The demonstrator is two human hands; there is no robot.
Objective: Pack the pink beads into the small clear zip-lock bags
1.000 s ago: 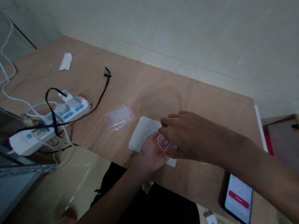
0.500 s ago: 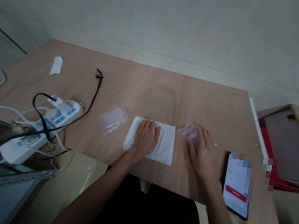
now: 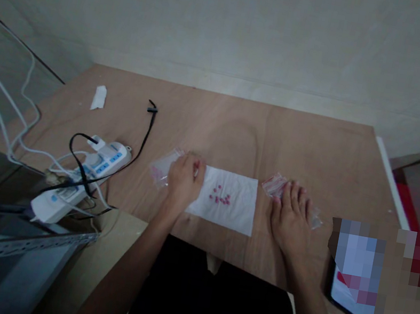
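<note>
My left hand is closed, its fingers curled together at the left edge of a white tissue-like sheet. It partly covers a clear zip bag with small pinkish-red bits inside. A reddish spot shows between thumb and fingers, too small to make out. Several small red bead-like pieces lie in a loose cluster on the sheet. To the right, my right hand rests open, fingers stretched flat over some clear plastic zip bags, which are partly hidden under it.
A white power strip with plugs and tangled cables sits at the wooden table's left edge. A black cable runs toward the back. A scrap of white paper lies behind it. A phone, partly blurred, lies at right.
My left hand has moved left off the white sheet to the zip bag, and its fingers have curled. Red pieces now show on the sheet. My right hand stays on the bags.
</note>
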